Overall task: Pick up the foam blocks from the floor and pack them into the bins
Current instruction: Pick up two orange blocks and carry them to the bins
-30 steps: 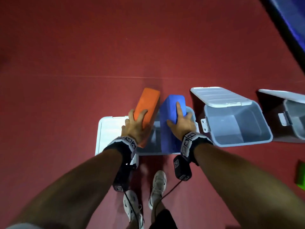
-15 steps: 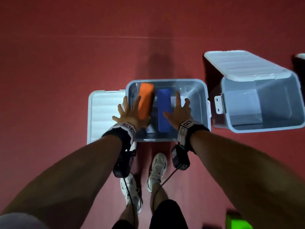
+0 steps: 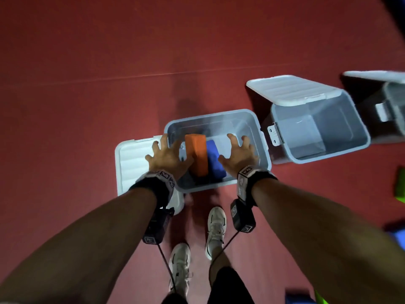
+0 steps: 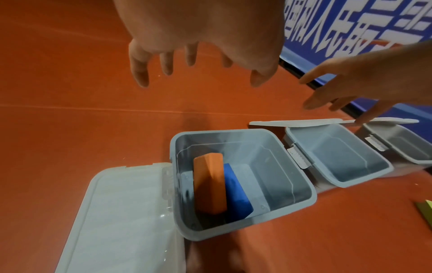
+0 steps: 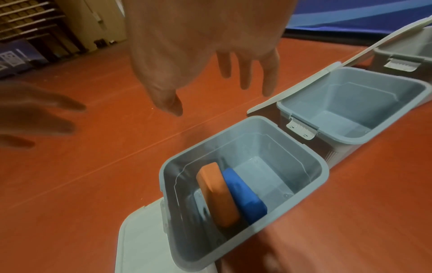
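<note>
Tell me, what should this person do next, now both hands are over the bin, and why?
Probably turn right and reach for the green block on the floor. Both the left hand and the right hand are open and hold nothing, and the orange block and blue block already stand in the bin, so more blocks need collecting.

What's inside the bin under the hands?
Inside the bin an orange block stands on edge, with a blue block leaning against it. The rest is bare floor. The orange block hides whatever lies behind it, by the left wall.
</note>
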